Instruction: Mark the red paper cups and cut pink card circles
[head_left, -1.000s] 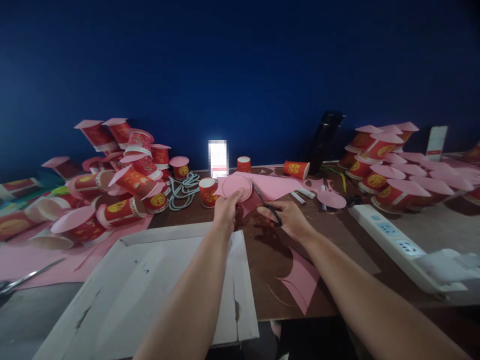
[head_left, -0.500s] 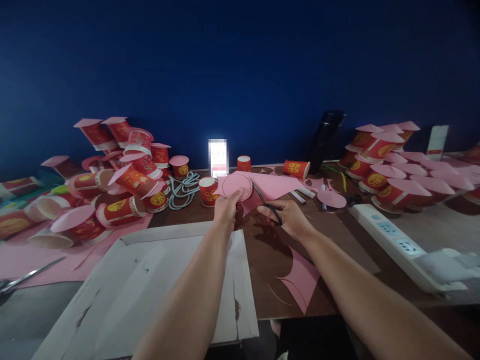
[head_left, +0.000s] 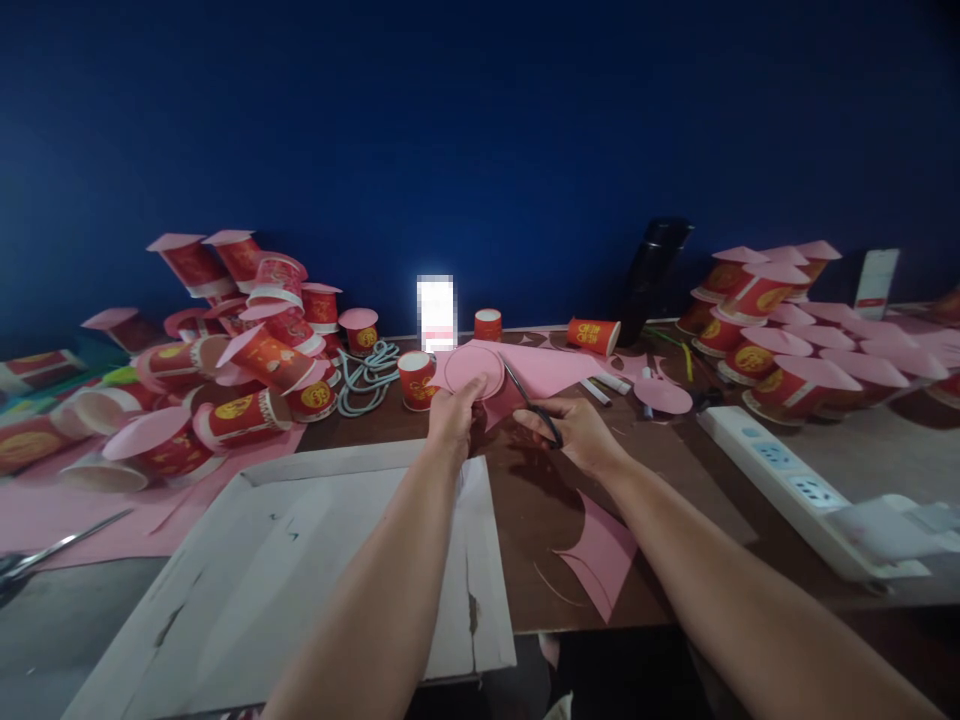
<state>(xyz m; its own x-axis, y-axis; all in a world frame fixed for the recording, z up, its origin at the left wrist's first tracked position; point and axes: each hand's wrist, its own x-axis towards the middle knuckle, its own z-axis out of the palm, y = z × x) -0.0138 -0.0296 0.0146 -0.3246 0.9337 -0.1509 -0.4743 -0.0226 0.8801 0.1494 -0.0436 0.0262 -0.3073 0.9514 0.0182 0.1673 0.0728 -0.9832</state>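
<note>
Pinched in my left hand is a sheet of pink paper with a circle drawn on it, partly cut round its edge. My right hand grips black-handled scissors, fingers through the loops. Their blades point up and left, at the right side of the circle. Just behind my left hand a red paper cup stands upright, partly covered by the sheet. On the table below my right hand lies a pink offcut with curved edges.
A shallow white box sits under my left forearm. Red cups with pink discs pile up at left and right. A power strip, a black flask, a coiled cord and another pair of scissors lie about.
The pink sheet's left part shows slightly less beyond the circle's edge. Both hands and the scissors keep almost the same place.
</note>
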